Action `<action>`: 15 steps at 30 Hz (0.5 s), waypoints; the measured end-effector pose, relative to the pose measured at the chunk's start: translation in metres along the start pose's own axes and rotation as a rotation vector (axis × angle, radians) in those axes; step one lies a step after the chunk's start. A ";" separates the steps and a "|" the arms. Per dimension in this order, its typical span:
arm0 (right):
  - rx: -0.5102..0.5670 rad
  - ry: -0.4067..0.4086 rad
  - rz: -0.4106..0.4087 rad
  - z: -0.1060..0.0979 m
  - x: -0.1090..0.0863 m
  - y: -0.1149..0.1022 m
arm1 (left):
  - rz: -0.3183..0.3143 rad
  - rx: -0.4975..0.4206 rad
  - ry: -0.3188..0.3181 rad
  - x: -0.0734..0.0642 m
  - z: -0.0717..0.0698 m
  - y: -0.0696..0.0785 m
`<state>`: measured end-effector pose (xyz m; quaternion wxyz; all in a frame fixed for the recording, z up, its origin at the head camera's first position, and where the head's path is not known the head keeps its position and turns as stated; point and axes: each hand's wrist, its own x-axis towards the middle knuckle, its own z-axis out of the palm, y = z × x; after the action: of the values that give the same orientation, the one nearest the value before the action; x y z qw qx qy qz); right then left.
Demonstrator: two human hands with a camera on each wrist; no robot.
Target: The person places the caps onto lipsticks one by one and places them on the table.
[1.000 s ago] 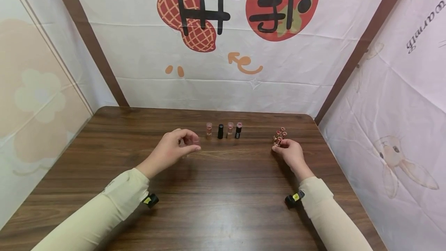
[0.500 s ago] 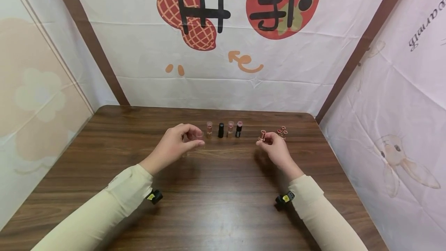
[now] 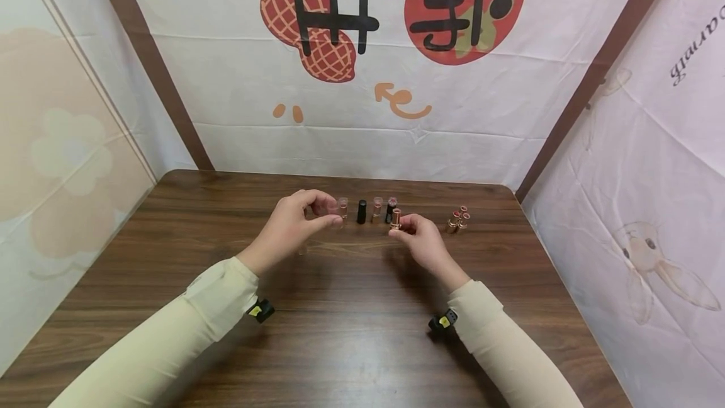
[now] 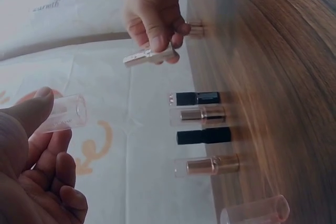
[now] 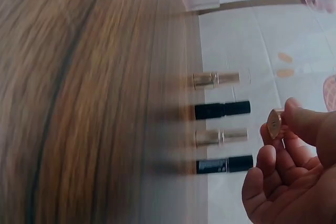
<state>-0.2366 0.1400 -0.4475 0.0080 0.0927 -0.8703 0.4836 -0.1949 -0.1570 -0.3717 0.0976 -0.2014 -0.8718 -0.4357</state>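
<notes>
My left hand (image 3: 294, 224) pinches a clear, pinkish lipstick cap (image 4: 67, 114) between thumb and fingers, above the table. In my right hand (image 3: 426, 242) is a gold lipstick tube (image 3: 396, 219) without a cap, held upright and off the table. Between and behind the hands stands a row of lipsticks: a gold one with a clear cap (image 3: 343, 208), a black one (image 3: 362, 211), another gold one (image 3: 377, 209), and a black one with a pinkish top (image 4: 197, 98). A second clear cap (image 4: 256, 211) stands on the table beside the row's left end.
A small cluster of uncapped gold lipsticks (image 3: 458, 219) stands at the right of the brown wooden table (image 3: 351, 320). A printed white cloth (image 3: 317, 150) hangs behind the table's back edge, with more cloth at both sides.
My right hand has taken one gold lipstick from the cluster and carried it left to the row's right end. My left hand, with the cap, has moved slightly right and away from me.
</notes>
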 end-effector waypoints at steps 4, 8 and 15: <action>-0.015 -0.018 -0.036 0.010 -0.001 -0.008 | 0.008 -0.013 0.003 0.004 0.003 0.003; -0.019 -0.020 -0.059 0.019 -0.002 -0.014 | 0.015 -0.031 0.001 0.007 0.004 0.007; 0.009 -0.055 -0.127 0.034 -0.007 -0.025 | 0.023 -0.045 0.036 0.011 0.008 0.016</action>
<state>-0.2226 0.0994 -0.4454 0.0144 0.1610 -0.8603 0.4835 -0.1973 -0.1389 -0.3614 0.1138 -0.2058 -0.8574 -0.4577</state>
